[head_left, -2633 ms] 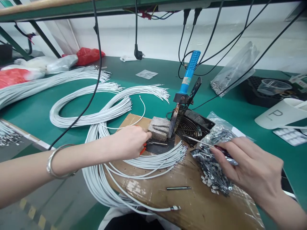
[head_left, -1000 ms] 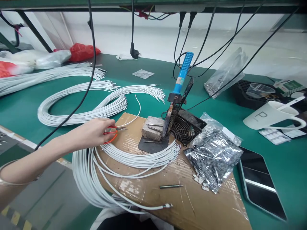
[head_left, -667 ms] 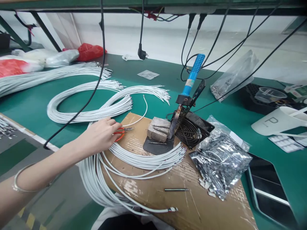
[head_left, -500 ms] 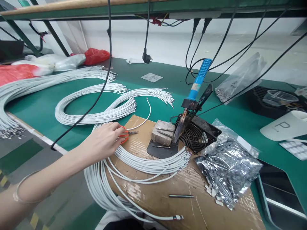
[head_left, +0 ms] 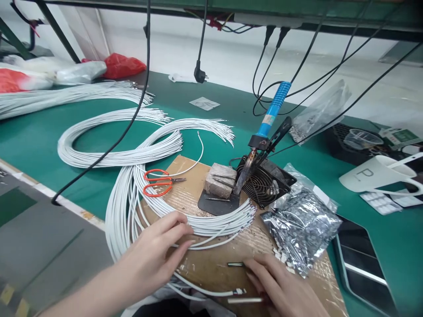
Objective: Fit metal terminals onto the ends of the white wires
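Nearest the camera, the left hand [head_left: 155, 259] lay with fingers spread flat on the white wires [head_left: 211, 224] looped over the cardboard sheet [head_left: 211, 268]. The right hand [head_left: 284, 288] rested beside it, fingers loosely curled over a thin metal pin [head_left: 235, 264], not gripping it. Mid-sheet lay orange scissors [head_left: 158, 182], untouched. Beyond stood the blue-handled soldering iron [head_left: 269, 116] and small fan [head_left: 264, 182]. The green desk [head_left: 33, 136] extended to a white wall [head_left: 231, 53].

A single head-worn camera looks forward and down, close over the brown cardboard work board [head_left: 264, 281] on the green bench top [head_left: 33, 136], its far corners seemingly bent by the lens.
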Demonstrator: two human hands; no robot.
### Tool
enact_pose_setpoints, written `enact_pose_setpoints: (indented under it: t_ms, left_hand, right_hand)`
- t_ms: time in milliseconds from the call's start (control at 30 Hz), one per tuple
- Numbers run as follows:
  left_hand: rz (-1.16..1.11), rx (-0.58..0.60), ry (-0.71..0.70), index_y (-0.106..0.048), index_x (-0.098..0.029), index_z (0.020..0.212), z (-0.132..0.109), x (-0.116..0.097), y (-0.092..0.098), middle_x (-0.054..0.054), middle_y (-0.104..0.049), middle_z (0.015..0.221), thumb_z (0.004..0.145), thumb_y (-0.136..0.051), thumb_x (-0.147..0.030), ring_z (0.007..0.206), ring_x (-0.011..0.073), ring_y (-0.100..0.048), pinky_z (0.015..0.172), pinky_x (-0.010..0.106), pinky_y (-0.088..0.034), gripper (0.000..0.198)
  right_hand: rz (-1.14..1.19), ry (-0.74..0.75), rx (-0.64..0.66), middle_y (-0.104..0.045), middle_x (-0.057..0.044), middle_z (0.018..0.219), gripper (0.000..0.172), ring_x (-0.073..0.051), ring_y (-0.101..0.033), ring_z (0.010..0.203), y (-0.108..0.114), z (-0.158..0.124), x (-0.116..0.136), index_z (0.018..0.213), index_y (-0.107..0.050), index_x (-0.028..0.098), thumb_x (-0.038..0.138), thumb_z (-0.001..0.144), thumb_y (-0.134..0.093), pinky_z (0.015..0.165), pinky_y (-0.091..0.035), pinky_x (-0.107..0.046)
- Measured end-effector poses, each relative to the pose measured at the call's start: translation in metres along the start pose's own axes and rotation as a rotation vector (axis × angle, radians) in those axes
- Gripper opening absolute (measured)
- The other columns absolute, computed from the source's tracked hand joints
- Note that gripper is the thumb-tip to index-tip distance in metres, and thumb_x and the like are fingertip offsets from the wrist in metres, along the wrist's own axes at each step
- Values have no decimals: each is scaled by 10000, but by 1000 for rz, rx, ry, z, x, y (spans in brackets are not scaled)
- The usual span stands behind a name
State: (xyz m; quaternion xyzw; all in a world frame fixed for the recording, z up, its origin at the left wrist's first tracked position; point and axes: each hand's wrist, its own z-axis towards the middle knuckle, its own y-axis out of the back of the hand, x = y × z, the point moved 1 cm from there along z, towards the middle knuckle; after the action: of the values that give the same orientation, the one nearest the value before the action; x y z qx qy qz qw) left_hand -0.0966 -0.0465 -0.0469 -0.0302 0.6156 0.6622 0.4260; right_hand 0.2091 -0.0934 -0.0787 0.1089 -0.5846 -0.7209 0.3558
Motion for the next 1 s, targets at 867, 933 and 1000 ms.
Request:
enact_pose_setpoints:
  t_ms: [867, 933, 1000]
  left_hand:
    - [-1084, 160, 589, -678, -162, 873, 28, -50, -31, -45, -535, 625, 849, -663, -343, 561, 126, -458, 515, 245, -371, 183]
    - [-1069, 145, 578, -688, -164, 872, 27, -49, -32, -39, -545, 635, 857, -667, -336, 572, 128, -458, 516, 245, -372, 173]
    - [-1050, 137, 557, -695, -164, 870, 26, -48, -33, -31, -557, 650, 867, -660, -323, 583, 132, -462, 523, 248, -378, 163]
  right_hand:
    - [1459, -1277, -733, -642, 42, 712, 434, 6, -356, 459, -8, 82, 77, 874, -734, 217, 434, 600, -990, 397, -264, -53]
    - [1467, -1283, -718, -679, 25, 762, 452, -18, -472, 504, -10, 81, 74, 941, -755, 225, 416, 608, -992, 423, -341, -62]
    - [1487, -1278, -692, -714, 1, 816, 498, -67, -592, 604, -14, 79, 71, 1005, -768, 228, 416, 604, -996, 506, -464, -97]
